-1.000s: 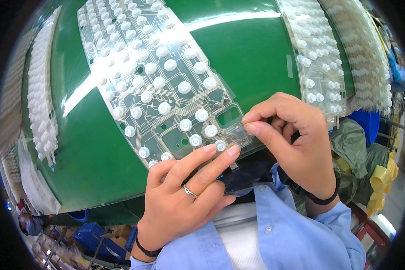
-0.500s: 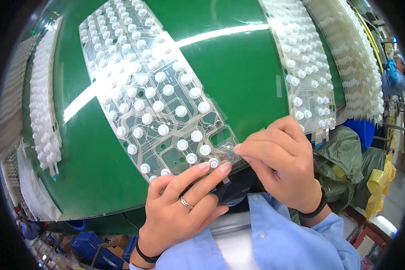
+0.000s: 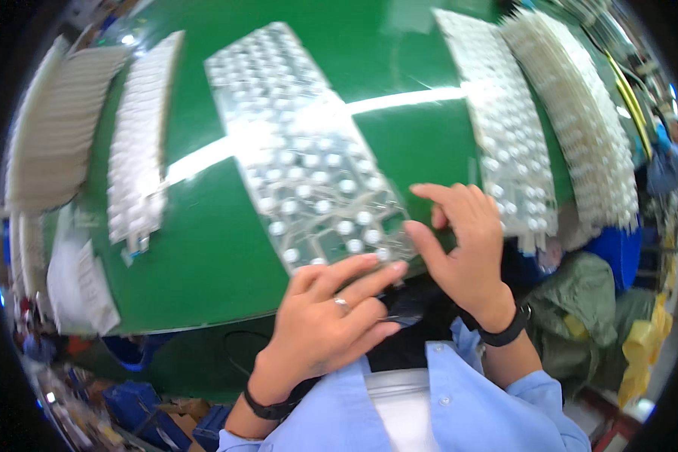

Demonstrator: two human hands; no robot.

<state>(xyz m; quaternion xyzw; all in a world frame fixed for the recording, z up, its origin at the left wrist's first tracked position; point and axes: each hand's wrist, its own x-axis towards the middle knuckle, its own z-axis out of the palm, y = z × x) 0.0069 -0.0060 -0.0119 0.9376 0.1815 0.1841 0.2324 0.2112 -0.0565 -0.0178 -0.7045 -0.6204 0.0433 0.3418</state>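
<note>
A long, clear keyboard membrane sheet (image 3: 325,209) with rows of white rubber domes and pale printed traces lies at a slant before me. My left hand (image 3: 330,320), with a ring on one finger, rests on its near edge, fingers stretched out. Just off the sheet's near right corner hovers my right hand (image 3: 463,248). Its thumb and forefinger are apart, and nothing shows between them. The picture is blurred, so small details on that corner cannot be made out.
Stacked dome sheets (image 3: 139,143) stand on the left of the green table (image 3: 226,290), with a taller stack (image 3: 68,128) beyond. On the right lie another pile (image 3: 505,120) and a thick stack (image 3: 580,124). Below these are a blue bin (image 3: 616,256) and greenish plastic bags (image 3: 572,301).
My right hand has opened from a pinch at the sheet's corner and lifted slightly away. My left hand stays on the near edge. The whole view has shifted.
</note>
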